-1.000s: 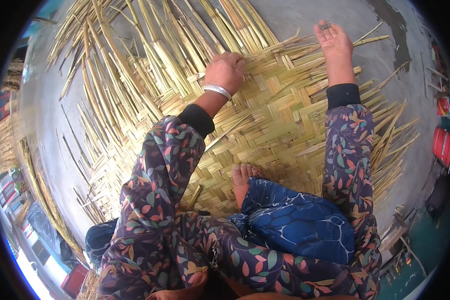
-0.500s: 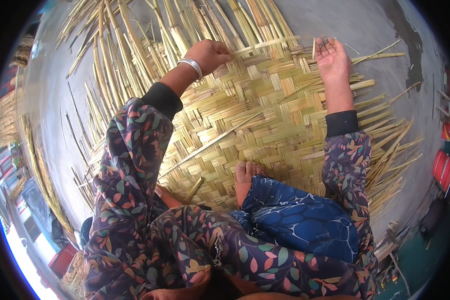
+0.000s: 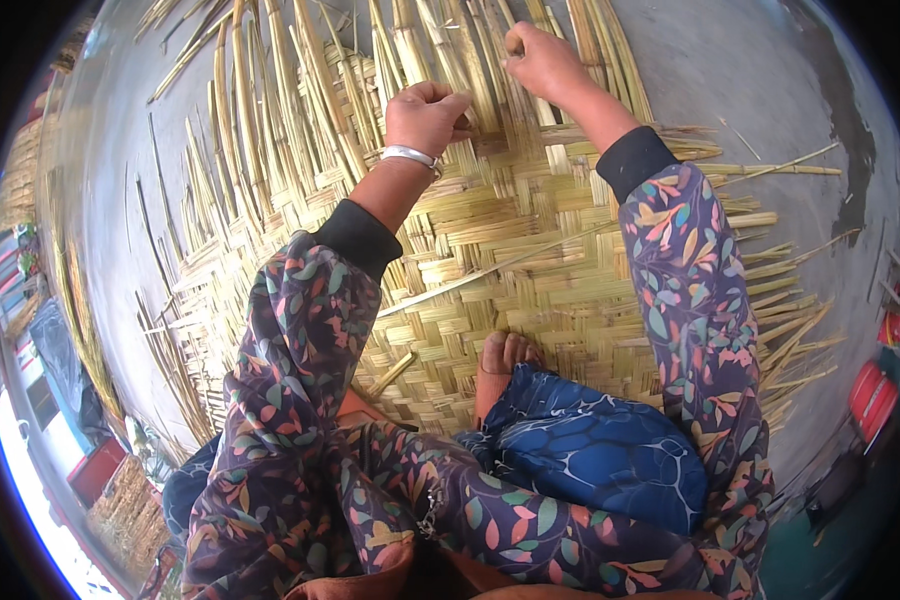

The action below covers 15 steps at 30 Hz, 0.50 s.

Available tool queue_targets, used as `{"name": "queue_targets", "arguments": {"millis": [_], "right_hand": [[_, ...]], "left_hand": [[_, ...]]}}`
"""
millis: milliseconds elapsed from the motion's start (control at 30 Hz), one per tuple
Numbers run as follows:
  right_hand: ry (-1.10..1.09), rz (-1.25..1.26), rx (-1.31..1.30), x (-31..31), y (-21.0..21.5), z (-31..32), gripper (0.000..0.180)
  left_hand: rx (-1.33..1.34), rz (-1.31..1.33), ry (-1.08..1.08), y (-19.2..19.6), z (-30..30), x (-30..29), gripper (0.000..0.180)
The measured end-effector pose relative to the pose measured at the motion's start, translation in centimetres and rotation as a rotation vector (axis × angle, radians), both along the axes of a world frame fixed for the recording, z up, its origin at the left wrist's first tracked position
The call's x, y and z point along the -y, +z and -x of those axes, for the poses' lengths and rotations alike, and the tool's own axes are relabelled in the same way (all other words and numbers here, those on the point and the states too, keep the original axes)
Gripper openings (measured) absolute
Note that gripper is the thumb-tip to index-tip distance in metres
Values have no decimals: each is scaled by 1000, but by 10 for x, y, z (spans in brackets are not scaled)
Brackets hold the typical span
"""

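Observation:
A mat of woven reed strips [image 3: 530, 270] spreads over the floor in front of me, yellow-green in a checkered weave. Long unwoven strips [image 3: 280, 110] fan out from its far edge. At that far edge my left hand [image 3: 425, 118] is closed in a pinch among the strips; what it grips is hidden. My right hand [image 3: 552, 65], farther out and to the right, is closed above the loose strip ends, and its fingers hide whatever is in them. One long thin strip [image 3: 480, 272] lies slantwise across the weave.
My bare foot [image 3: 500, 365] rests on the mat's near side. Strip ends [image 3: 785, 330] stick out along the right edge. Grey concrete floor [image 3: 720, 60] surrounds the mat. A bundle of long stalks [image 3: 80, 320] lies at the left, and a red object [image 3: 872, 400] stands at the far right.
My right hand has moved left and farther out, its fingers going from spread to closed. The pale strip that stretched between my hands no longer shows there. The view has shifted slightly.

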State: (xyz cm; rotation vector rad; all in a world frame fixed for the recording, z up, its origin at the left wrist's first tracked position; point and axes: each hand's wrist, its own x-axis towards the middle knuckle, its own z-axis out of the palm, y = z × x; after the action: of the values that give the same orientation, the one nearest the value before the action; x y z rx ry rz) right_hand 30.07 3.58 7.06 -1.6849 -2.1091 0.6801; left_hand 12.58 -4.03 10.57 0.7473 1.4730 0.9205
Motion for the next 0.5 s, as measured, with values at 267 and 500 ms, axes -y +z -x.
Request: {"name": "queue_targets", "arguments": {"millis": [267, 500], "right_hand": [[337, -49, 528, 4, 29, 17, 25], [264, 208, -46, -20, 10, 19, 35]], "left_hand": [[-23, 11, 9, -6, 7, 0, 19], [54, 12, 10, -7, 3, -5, 18]]}}
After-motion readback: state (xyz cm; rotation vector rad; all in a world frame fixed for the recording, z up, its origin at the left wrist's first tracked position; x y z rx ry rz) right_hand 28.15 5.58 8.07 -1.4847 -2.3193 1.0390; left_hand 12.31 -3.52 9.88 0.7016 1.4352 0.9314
